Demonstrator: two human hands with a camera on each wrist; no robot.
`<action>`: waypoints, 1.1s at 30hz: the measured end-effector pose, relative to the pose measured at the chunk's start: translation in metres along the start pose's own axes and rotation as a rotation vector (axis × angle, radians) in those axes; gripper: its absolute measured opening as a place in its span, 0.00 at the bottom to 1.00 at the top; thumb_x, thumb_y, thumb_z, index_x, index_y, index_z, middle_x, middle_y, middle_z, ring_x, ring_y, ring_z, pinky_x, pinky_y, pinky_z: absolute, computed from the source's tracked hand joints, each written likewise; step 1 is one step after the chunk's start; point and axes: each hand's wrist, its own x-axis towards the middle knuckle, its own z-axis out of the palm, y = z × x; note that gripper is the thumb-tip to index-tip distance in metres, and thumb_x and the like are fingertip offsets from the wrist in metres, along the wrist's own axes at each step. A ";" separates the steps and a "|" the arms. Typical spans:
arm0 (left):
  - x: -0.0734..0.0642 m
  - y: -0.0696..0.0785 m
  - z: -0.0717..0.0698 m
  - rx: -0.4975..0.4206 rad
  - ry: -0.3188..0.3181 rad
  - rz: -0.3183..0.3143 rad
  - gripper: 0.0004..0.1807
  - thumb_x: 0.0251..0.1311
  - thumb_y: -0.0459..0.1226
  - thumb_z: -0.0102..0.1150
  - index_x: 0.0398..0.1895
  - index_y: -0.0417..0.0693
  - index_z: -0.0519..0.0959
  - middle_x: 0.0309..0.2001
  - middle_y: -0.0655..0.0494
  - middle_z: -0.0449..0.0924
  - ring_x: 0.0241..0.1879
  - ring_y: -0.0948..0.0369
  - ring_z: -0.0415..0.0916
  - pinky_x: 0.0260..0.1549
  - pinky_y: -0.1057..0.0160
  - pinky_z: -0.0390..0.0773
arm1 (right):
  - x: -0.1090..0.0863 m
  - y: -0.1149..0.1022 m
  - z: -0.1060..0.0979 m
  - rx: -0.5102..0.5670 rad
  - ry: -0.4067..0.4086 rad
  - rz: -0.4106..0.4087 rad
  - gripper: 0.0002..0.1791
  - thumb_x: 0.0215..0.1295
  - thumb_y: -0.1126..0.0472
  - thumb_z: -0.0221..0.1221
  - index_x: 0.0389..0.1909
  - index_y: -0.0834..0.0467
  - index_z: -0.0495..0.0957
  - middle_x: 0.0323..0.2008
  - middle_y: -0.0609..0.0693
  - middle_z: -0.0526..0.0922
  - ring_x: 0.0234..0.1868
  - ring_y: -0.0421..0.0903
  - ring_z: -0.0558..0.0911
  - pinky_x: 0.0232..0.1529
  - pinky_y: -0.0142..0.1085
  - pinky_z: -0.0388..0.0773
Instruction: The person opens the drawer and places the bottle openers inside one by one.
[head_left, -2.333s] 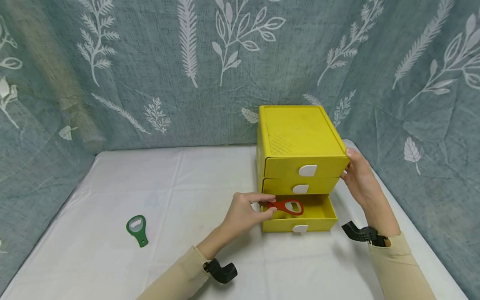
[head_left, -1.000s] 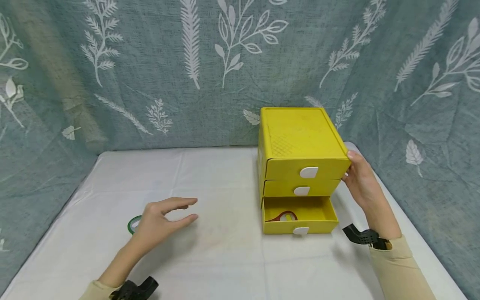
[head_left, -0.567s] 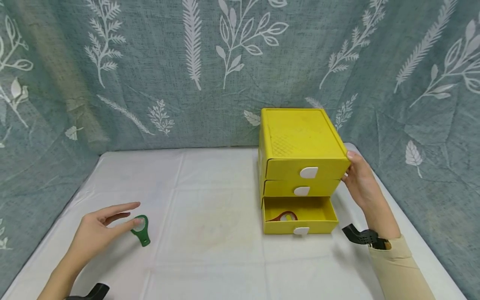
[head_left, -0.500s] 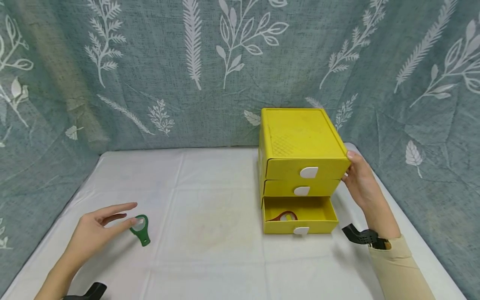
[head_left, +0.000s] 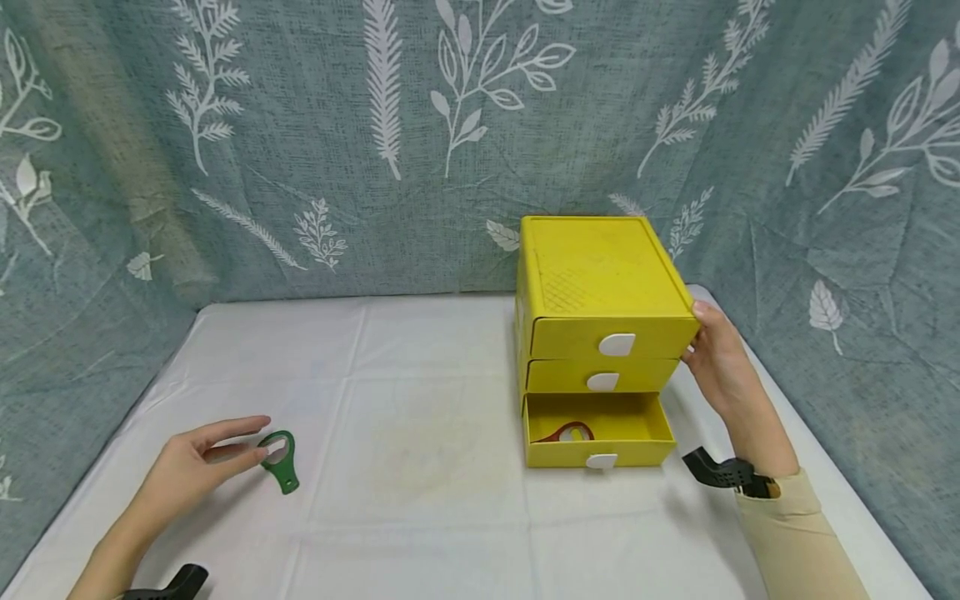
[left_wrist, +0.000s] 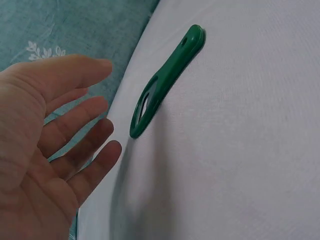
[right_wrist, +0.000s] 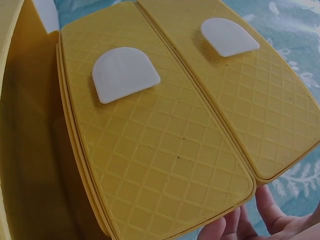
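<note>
In the head view my left hand (head_left: pixel 183 471) is beside a green bottle opener (head_left: pixel 285 477) on the cloth at the left. Its thumb tip overlaps the opener's ring there. The left wrist view shows the fingers (left_wrist: pixel 95 150) loosely bent and apart from the opener (left_wrist: pixel 172 65), with nothing held. My right hand (head_left: pixel 723 367) holds the right front edge of a yellow drawer cabinet (head_left: pixel 600 267), thumb up by the top corner. Its fingertips (right_wrist: pixel 212 230) show along that edge in the right wrist view. A red bottle opener (head_left: pixel 561 434) lies in the pulled-out bottom drawer (head_left: pixel 637 454), partly hidden by the drawer front.
Both upper drawers are closed, each with a white tab handle (head_left: pixel 617 344). A white cloth (head_left: pixel 420 533) covers the table. Behind it and along both sides hangs a grey-green leaf-print curtain (head_left: pixel 315 125), close to the cabinet's back and my right arm.
The red bottle opener has left my left hand and lies in the bottom drawer. That hand has swung left to the green opener, its thumb and fingers now closer together. My right hand stays put.
</note>
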 end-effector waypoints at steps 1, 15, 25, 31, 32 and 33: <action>0.000 -0.001 0.000 0.005 0.003 0.004 0.27 0.62 0.44 0.66 0.63 0.44 0.76 0.57 0.51 0.79 0.46 0.71 0.79 0.39 0.74 0.75 | 0.000 0.000 0.000 -0.001 0.000 -0.001 0.18 0.73 0.46 0.47 0.51 0.52 0.75 0.46 0.47 0.77 0.51 0.46 0.70 0.51 0.42 0.66; 0.006 -0.012 0.006 0.108 -0.030 0.103 0.29 0.55 0.35 0.73 0.61 0.39 0.77 0.54 0.42 0.79 0.45 0.71 0.76 0.41 0.74 0.75 | 0.000 0.000 0.001 -0.017 -0.003 -0.011 0.19 0.73 0.46 0.47 0.53 0.53 0.74 0.47 0.47 0.78 0.52 0.46 0.71 0.51 0.41 0.67; 0.014 -0.004 0.008 0.160 -0.119 0.079 0.29 0.55 0.41 0.73 0.61 0.45 0.78 0.51 0.51 0.81 0.44 0.65 0.75 0.38 0.66 0.76 | -0.002 0.001 0.000 -0.024 0.002 -0.001 0.20 0.73 0.45 0.47 0.54 0.53 0.73 0.49 0.48 0.76 0.53 0.47 0.70 0.52 0.40 0.67; 0.016 -0.004 0.009 0.158 -0.145 0.078 0.29 0.54 0.42 0.73 0.60 0.46 0.79 0.53 0.52 0.80 0.47 0.65 0.75 0.40 0.65 0.76 | -0.001 0.001 -0.001 0.000 -0.005 -0.013 0.17 0.73 0.46 0.47 0.49 0.52 0.76 0.46 0.47 0.77 0.51 0.47 0.70 0.51 0.42 0.67; 0.016 -0.004 0.009 0.162 -0.146 0.072 0.30 0.53 0.43 0.74 0.60 0.46 0.79 0.53 0.53 0.80 0.47 0.65 0.75 0.40 0.65 0.76 | 0.000 0.001 -0.001 0.005 -0.005 -0.013 0.17 0.73 0.46 0.47 0.48 0.52 0.76 0.45 0.47 0.77 0.51 0.46 0.70 0.51 0.42 0.67; 0.016 -0.004 0.010 0.164 -0.148 0.070 0.31 0.52 0.43 0.75 0.60 0.46 0.78 0.54 0.52 0.80 0.48 0.65 0.74 0.40 0.65 0.76 | 0.000 0.001 -0.001 0.008 -0.004 -0.012 0.16 0.73 0.46 0.47 0.47 0.52 0.76 0.45 0.47 0.77 0.50 0.46 0.70 0.51 0.42 0.67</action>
